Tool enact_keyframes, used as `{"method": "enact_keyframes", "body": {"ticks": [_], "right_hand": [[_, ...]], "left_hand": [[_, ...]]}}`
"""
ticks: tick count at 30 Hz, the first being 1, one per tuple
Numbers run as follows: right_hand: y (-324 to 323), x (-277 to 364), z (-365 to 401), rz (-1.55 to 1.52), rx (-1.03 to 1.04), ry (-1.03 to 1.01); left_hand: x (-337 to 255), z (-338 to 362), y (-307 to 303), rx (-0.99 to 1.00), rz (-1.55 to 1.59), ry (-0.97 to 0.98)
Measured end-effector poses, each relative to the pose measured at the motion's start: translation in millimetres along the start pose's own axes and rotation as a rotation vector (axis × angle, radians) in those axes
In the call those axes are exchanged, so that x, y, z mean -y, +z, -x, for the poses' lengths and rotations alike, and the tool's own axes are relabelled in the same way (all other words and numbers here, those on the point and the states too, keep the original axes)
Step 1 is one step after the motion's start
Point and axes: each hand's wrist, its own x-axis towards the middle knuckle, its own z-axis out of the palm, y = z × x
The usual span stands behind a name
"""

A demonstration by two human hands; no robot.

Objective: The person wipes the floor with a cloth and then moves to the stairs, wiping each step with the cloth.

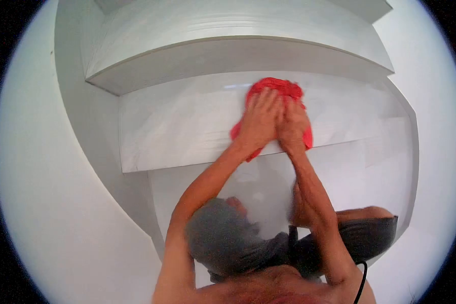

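Note:
A bunched red cloth lies on the pale, smooth step, and part of it hangs over the step's front edge. My left hand presses flat on the cloth with its fingers stretched forward and slightly apart. Close beside it, touching, my right hand also lies on the cloth, palm down, with its fingers pointing forward. Both hands cover the middle of the cloth, so only its edges show around them. The right fingertips are slightly blurred.
Behind the cloth rises a riser with another step above it. White walls flank the stairs at left and right. My legs in dark shorts are folded below the step. A black cable hangs at lower right.

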Motion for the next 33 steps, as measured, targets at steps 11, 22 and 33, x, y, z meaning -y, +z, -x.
{"method": "enact_keyframes", "body": {"ticks": [11,22,33], "right_hand": [[27.8,205.0,17.4,-0.199,0.228,-0.307],[91.5,349.2,2.2,-0.418,0.287,-0.532],[94.3,251.3,-14.7,-0.307,0.207,-0.453]], "left_hand": [[47.3,130.7,-156.5,-0.057,-0.333,-0.398],[146.2,218.8,-221.6,-0.292,-0.484,-0.499],[137.6,148.7,-164.3,-0.105,-0.428,-0.405]]}}
